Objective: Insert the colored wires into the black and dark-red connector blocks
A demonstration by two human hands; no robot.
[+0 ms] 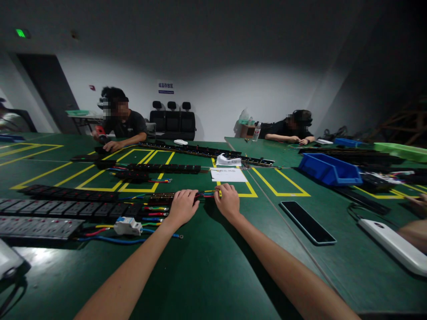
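My left hand (pixel 183 206) is closed over the end of a black strip, where coloured wires (pixel 207 194) come out towards the right. In a pinch, my right hand (pixel 228 201) holds the far ends of these wires, with a bit of yellow showing at the fingertips. The fingers of both hands partly hide what they grip. Left of my hands lie several black power strips (pixel 66 207). Loose wire ends (pixel 156 214) in red, yellow and blue stick out beside my left wrist. A white circuit breaker (pixel 127 226) is wired to the nearest strip (pixel 42 228).
A white paper (pixel 228 174) lies just beyond my right hand. Right of me are a phone (pixel 307 222), a white power bank (pixel 393 244) and a blue bin (pixel 328 170). Two people (pixel 125 122) work across the green table (pixel 213 266); another person's arm (pixel 413 233) reaches in at right.
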